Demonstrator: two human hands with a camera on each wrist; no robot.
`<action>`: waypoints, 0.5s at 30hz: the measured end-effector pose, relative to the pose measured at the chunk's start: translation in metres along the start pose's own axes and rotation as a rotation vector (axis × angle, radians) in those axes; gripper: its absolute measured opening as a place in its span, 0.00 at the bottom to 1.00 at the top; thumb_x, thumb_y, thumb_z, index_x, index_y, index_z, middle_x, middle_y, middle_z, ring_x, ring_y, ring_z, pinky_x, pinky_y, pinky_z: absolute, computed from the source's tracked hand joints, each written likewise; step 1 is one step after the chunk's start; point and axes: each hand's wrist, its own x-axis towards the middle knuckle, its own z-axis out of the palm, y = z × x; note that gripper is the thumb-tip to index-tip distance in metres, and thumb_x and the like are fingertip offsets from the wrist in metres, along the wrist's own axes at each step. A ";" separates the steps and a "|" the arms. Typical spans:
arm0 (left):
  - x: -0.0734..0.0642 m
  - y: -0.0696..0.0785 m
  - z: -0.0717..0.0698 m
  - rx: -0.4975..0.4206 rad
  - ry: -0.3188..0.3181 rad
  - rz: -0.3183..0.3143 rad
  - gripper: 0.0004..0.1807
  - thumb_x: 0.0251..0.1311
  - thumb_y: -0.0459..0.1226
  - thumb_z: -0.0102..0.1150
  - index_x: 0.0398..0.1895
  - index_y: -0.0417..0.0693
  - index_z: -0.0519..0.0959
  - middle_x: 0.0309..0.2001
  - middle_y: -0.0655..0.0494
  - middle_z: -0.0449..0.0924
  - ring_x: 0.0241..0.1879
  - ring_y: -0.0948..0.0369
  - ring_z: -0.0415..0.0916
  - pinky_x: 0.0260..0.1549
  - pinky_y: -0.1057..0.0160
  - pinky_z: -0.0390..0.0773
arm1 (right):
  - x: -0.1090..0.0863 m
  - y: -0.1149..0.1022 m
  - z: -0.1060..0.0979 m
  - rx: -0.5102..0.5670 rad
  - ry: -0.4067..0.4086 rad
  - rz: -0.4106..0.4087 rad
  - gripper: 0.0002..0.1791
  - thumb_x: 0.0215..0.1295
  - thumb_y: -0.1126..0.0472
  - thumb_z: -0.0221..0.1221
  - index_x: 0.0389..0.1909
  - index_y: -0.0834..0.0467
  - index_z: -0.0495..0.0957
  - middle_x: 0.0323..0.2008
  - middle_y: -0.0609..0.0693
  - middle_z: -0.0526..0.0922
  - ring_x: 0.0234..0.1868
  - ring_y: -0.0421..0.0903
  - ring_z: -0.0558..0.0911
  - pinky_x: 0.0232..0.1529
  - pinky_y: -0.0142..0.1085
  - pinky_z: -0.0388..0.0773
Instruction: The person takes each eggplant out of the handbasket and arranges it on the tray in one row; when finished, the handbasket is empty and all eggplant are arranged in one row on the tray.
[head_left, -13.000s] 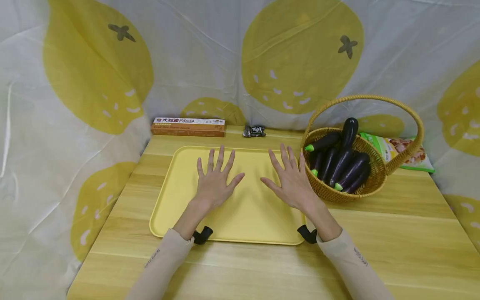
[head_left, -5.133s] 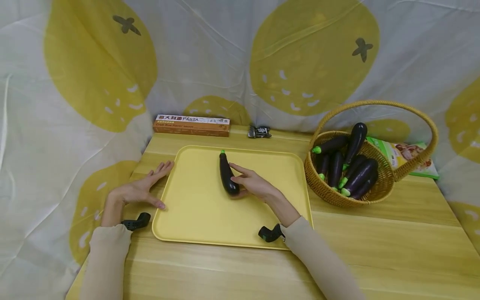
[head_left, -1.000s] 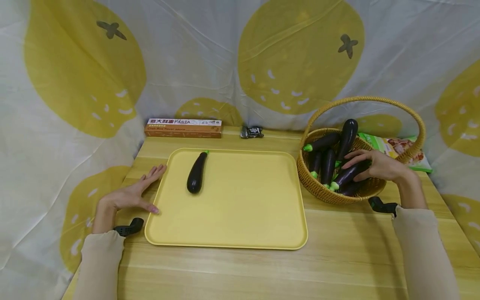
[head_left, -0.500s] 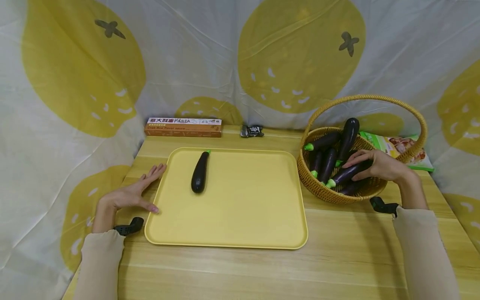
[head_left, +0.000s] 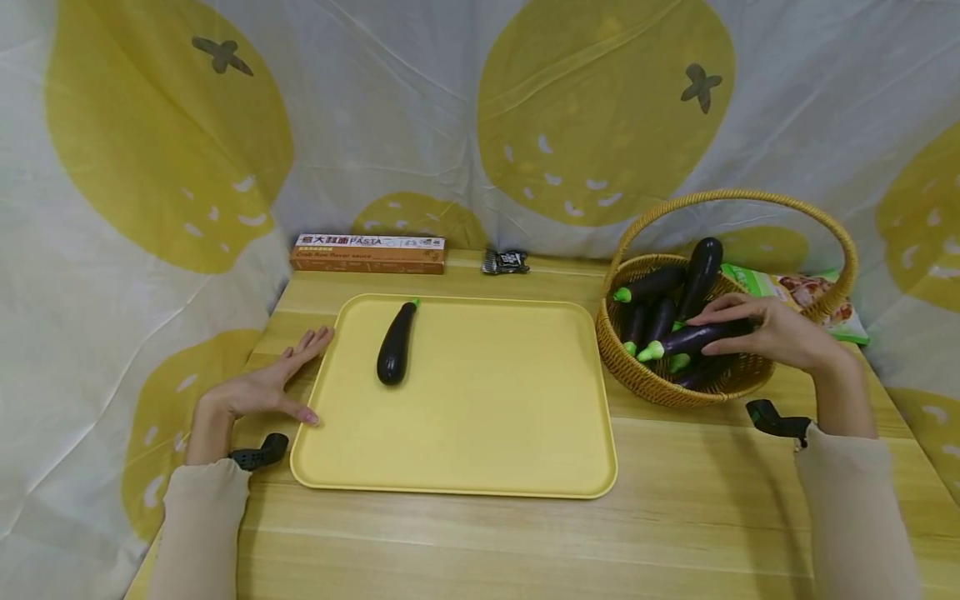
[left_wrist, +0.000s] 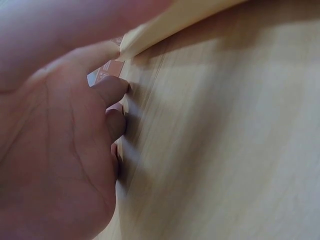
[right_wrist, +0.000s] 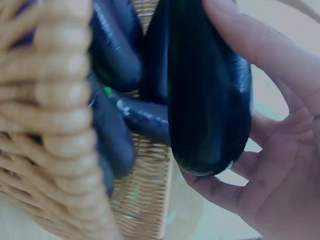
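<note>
My right hand (head_left: 780, 332) pinches a dark purple eggplant (head_left: 693, 337) between thumb and fingers, over the wicker basket (head_left: 637, 379). Its green stem end points left; in the right wrist view the eggplant's (right_wrist: 207, 100) rounded end lies in the grip. Several more eggplants (right_wrist: 117, 50) lie in the basket beneath and beside it. At the left edge of the yellow tray (head_left: 495, 417), my left hand (head_left: 258, 392) has its fingers spread, thumb and index finger at the rim. One eggplant (head_left: 396, 343) lies on the tray's left part, stem toward the back.
A pasta box (head_left: 367, 254) and a small black packet (head_left: 505, 262) stand behind the tray. A green and white food bag (head_left: 802, 296) lies behind the basket. The basket's tall handle (head_left: 738, 196) arches over it. A lemon-print cloth (head_left: 390, 108) hangs behind the table.
Over the last second the right hand has raised the eggplant slightly and shifted it right, turning its stem end further left. Earlier, an eggplant came onto the tray. The left hand stays put.
</note>
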 end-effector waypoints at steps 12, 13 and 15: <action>0.000 -0.001 0.000 -0.010 0.001 -0.014 0.71 0.49 0.36 0.81 0.86 0.55 0.36 0.84 0.45 0.18 0.80 0.36 0.12 0.69 0.20 0.22 | -0.010 -0.033 0.010 0.096 0.112 -0.138 0.23 0.62 0.74 0.68 0.58 0.59 0.85 0.54 0.42 0.80 0.51 0.36 0.77 0.41 0.24 0.75; 0.000 -0.001 0.000 -0.010 0.000 -0.012 0.71 0.49 0.36 0.81 0.86 0.54 0.36 0.84 0.45 0.18 0.80 0.36 0.12 0.69 0.20 0.21 | -0.009 -0.038 0.012 0.095 0.122 -0.126 0.23 0.62 0.73 0.68 0.58 0.58 0.86 0.54 0.42 0.80 0.50 0.37 0.76 0.39 0.26 0.74; 0.000 -0.002 0.000 -0.006 0.000 -0.008 0.71 0.49 0.37 0.81 0.86 0.54 0.36 0.84 0.44 0.18 0.80 0.37 0.12 0.69 0.21 0.21 | -0.008 -0.048 0.017 0.097 0.135 -0.096 0.22 0.64 0.71 0.68 0.59 0.56 0.85 0.54 0.41 0.80 0.48 0.37 0.76 0.36 0.28 0.72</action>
